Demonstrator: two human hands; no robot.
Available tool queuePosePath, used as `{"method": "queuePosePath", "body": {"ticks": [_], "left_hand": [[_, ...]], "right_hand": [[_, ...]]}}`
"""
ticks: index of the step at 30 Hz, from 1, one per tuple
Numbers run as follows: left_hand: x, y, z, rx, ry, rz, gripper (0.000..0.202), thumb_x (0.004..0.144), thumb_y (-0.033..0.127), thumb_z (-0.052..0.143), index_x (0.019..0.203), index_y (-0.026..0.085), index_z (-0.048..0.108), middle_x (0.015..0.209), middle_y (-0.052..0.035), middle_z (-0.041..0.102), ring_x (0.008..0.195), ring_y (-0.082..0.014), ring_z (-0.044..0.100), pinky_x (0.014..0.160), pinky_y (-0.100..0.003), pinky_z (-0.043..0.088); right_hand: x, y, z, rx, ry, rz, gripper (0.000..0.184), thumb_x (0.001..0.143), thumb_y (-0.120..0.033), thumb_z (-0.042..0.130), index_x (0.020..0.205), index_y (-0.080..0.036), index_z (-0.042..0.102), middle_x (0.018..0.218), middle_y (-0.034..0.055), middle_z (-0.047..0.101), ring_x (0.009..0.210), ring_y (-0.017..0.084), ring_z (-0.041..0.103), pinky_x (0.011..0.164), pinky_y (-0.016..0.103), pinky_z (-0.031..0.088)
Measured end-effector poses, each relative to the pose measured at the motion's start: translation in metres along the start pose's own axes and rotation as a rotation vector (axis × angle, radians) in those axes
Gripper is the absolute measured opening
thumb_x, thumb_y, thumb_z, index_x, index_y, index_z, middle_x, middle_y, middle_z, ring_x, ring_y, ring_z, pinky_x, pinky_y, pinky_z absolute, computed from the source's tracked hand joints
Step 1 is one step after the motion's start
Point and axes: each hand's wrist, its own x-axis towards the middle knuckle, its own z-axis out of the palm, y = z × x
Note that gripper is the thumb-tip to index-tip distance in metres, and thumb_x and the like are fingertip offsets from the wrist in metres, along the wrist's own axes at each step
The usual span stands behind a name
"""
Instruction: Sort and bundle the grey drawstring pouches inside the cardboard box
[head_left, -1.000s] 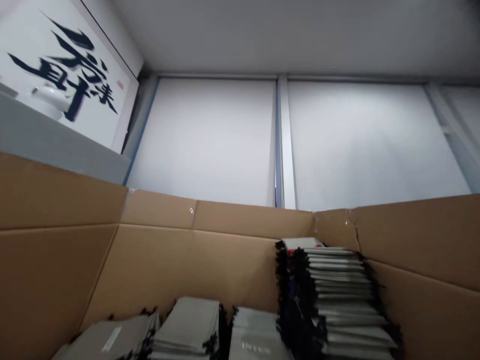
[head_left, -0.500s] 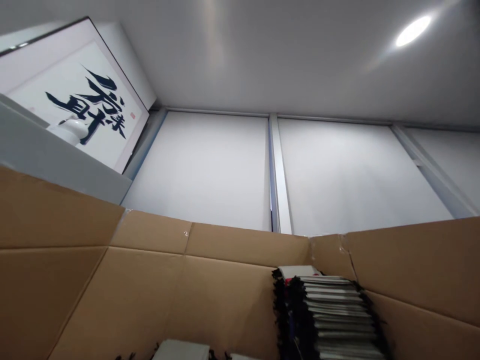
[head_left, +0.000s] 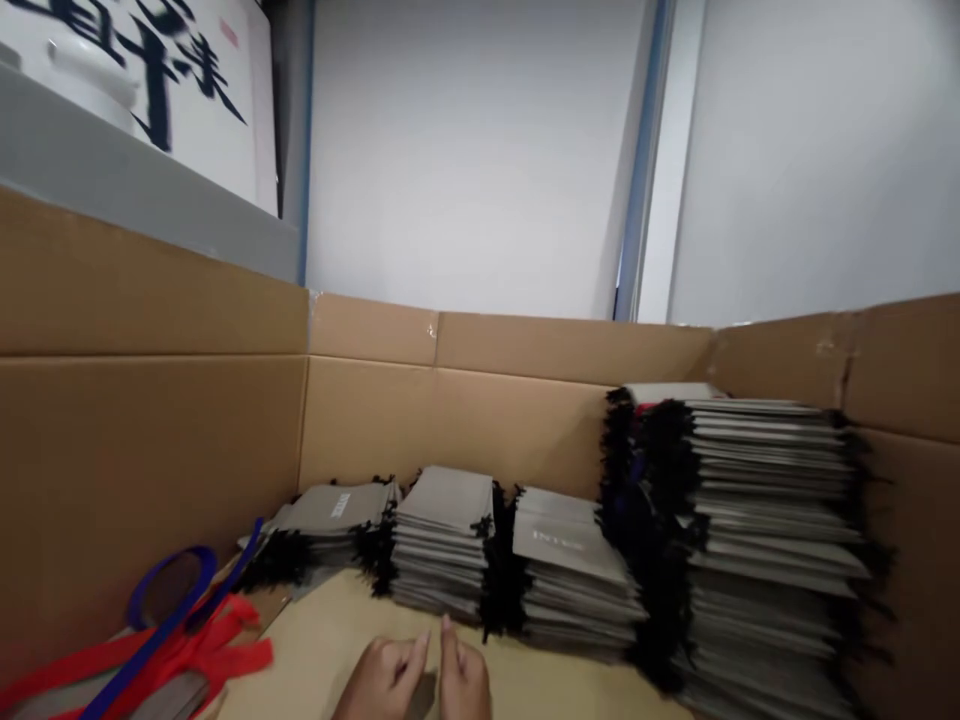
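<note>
My left hand [head_left: 382,682] and my right hand [head_left: 465,682] sit close together at the bottom edge, over a tan sheet [head_left: 322,645]. Their fingers are curled, with one finger of each pointing forward and almost touching. Whether they pinch anything is hidden. Just beyond them stand low stacks of flat grey bags with black cords [head_left: 442,535] [head_left: 570,565] [head_left: 334,515]. A much taller stack of the same bags [head_left: 772,520] rises at the right.
High cardboard walls [head_left: 150,430] enclose the stacks on the left, back and right. Red and blue straps [head_left: 187,640] lie at the lower left. Behind are white window blinds [head_left: 465,150], a grey ledge with a white pot [head_left: 82,65] and a framed calligraphy sheet [head_left: 195,80].
The view has tilted down from the ceiling and blinds to the box floor. Both hands, the low stacks and the red and blue straps have come into sight.
</note>
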Motion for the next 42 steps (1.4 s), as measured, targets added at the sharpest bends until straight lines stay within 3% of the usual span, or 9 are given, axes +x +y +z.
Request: {"method": "queuePosePath", "body": {"ticks": [2, 5, 11, 19, 29, 37, 42], "left_hand": [[-0.003, -0.005, 0.000, 0.002, -0.016, 0.050, 0.060, 0.111, 0.053, 0.040, 0.065, 0.019, 0.058, 0.060, 0.0029, 0.055, 0.058, -0.0134, 0.053, 0.063, -0.030, 0.045], [-0.002, -0.003, -0.003, -0.001, 0.010, 0.117, 0.065, 0.111, 0.054, 0.028, 0.056, 0.022, 0.042, 0.052, 0.0042, 0.040, 0.053, -0.0128, 0.039, 0.057, -0.032, 0.028], [-0.005, 0.011, -0.011, 0.001, 0.017, 0.176, 0.057, 0.111, 0.043, 0.032, 0.058, 0.023, 0.037, 0.053, 0.0063, 0.032, 0.053, -0.0128, 0.032, 0.059, -0.033, 0.022], [-0.007, 0.021, -0.018, -0.001, -0.014, 0.167, 0.055, 0.110, 0.040, 0.033, 0.057, 0.024, 0.036, 0.053, 0.0070, 0.030, 0.052, -0.0124, 0.034, 0.056, -0.030, 0.023], [-0.005, 0.021, -0.020, 0.043, -0.013, 0.173, 0.056, 0.110, 0.036, 0.034, 0.057, 0.022, 0.044, 0.051, 0.0043, 0.045, 0.051, -0.0129, 0.042, 0.057, -0.031, 0.026], [-0.009, 0.023, -0.015, 0.037, 0.031, 0.160, 0.061, 0.111, 0.037, 0.035, 0.058, 0.021, 0.061, 0.052, -0.0009, 0.062, 0.050, -0.0144, 0.050, 0.058, -0.033, 0.028], [-0.011, 0.024, -0.012, 0.039, 0.059, 0.151, 0.063, 0.111, 0.037, 0.037, 0.058, 0.020, 0.066, 0.050, -0.0016, 0.063, 0.047, -0.0146, 0.049, 0.056, -0.033, 0.025]], "right_hand": [[-0.002, 0.004, 0.002, 0.027, 0.112, 0.001, 0.078, 0.081, -0.096, 0.049, 0.050, -0.026, 0.037, 0.050, -0.0032, 0.038, 0.054, 0.016, 0.043, 0.054, 0.030, 0.037], [-0.004, -0.006, -0.003, 0.036, 0.119, -0.011, 0.081, 0.071, -0.106, 0.040, 0.050, -0.028, 0.031, 0.052, -0.0034, 0.031, 0.054, 0.017, 0.037, 0.055, 0.032, 0.031], [-0.019, -0.034, -0.015, 0.042, 0.005, -0.046, 0.070, 0.083, -0.093, 0.042, 0.058, -0.029, 0.029, 0.058, -0.0048, 0.026, 0.057, 0.016, 0.030, 0.055, 0.032, 0.024], [-0.027, -0.050, -0.022, 0.054, 0.005, -0.033, 0.064, 0.086, -0.085, 0.046, 0.058, -0.030, 0.029, 0.056, -0.0055, 0.026, 0.056, 0.015, 0.028, 0.054, 0.032, 0.021], [-0.028, -0.054, -0.023, 0.079, -0.001, -0.044, 0.067, 0.086, -0.085, 0.051, 0.058, -0.029, 0.028, 0.056, -0.0058, 0.025, 0.057, 0.015, 0.027, 0.055, 0.031, 0.022], [-0.028, -0.039, -0.027, -0.016, -0.027, -0.012, 0.066, 0.087, -0.088, 0.041, 0.063, -0.029, 0.028, 0.061, -0.0051, 0.026, 0.061, 0.016, 0.029, 0.057, 0.031, 0.023], [-0.026, -0.030, -0.028, -0.011, -0.055, -0.008, 0.069, 0.087, -0.091, 0.042, 0.061, -0.027, 0.034, 0.061, -0.0040, 0.031, 0.063, 0.017, 0.035, 0.057, 0.030, 0.030]]}}
